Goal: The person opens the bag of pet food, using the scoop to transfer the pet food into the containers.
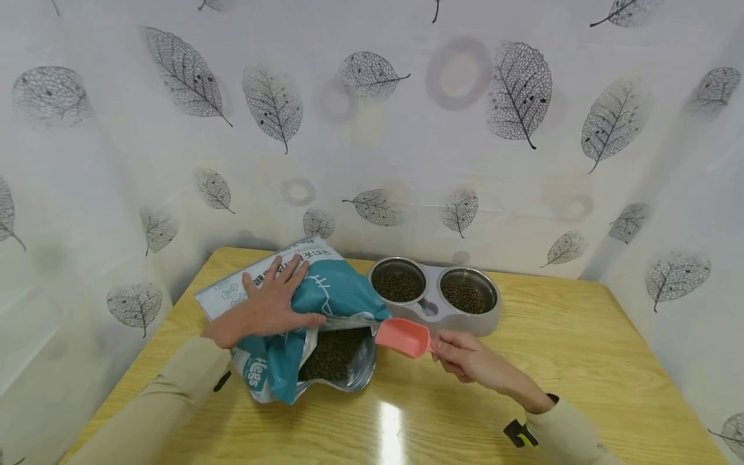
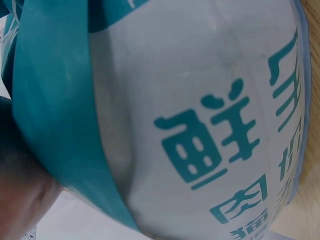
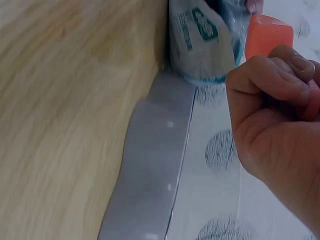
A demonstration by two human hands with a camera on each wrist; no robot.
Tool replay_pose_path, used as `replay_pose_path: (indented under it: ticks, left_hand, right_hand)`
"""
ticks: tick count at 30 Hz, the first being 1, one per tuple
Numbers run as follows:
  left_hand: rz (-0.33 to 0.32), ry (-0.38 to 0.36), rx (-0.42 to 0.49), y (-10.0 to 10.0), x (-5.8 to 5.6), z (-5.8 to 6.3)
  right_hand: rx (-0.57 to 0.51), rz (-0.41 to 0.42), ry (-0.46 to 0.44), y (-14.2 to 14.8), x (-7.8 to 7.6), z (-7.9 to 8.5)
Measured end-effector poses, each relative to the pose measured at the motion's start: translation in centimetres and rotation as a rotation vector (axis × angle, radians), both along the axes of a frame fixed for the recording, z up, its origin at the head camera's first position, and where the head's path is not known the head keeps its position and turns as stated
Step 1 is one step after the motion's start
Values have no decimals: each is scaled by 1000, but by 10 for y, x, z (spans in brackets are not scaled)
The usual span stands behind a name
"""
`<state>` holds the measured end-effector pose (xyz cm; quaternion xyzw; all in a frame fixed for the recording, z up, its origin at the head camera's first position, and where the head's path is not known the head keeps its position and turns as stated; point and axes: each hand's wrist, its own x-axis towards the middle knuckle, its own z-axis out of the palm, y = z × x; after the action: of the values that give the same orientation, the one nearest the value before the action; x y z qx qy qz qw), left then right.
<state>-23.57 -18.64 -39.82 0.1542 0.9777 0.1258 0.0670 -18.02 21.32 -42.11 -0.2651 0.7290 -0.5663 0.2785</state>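
A teal and white bag (image 1: 343, 284) of brown kibble lies on its side on the table, its mouth toward the near right. Kibble (image 1: 331, 355) shows inside the opening. My left hand (image 1: 273, 303) rests on top of the bag with fingers spread and thumb along the opening's upper edge. In the left wrist view the bag's printed side (image 2: 200, 125) fills most of the picture. My right hand (image 1: 467, 358) grips the handle of a pink scoop (image 1: 405, 337), held just right of the bag's mouth. The scoop's bowl looks empty.
Behind the scoop stands a grey double feeder (image 1: 433, 290) with two metal bowls, both holding kibble. The yellow wooden table (image 1: 552, 336) runs back to a wall covering (image 1: 407, 142) with leaf prints, which also closes off both sides.
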Motion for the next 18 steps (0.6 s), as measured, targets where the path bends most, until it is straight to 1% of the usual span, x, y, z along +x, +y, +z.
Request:
replay_pose_path:
  ticks: [4,9,12,18]
  left_hand:
    - [1,1,3,0,-1,-1]
    - [3,-1,0,-1,-1,-2]
    - [4,3,-5,-1,-1,-3]
    - [11,1,-12,-1,-2,-3]
  right_hand:
    - [55,15,-5,-18,6,-7]
    - [90,0,-5,-35,10,-15]
    - [117,-9,25,-44,11,-19]
    - [151,1,93,-60,15,-29]
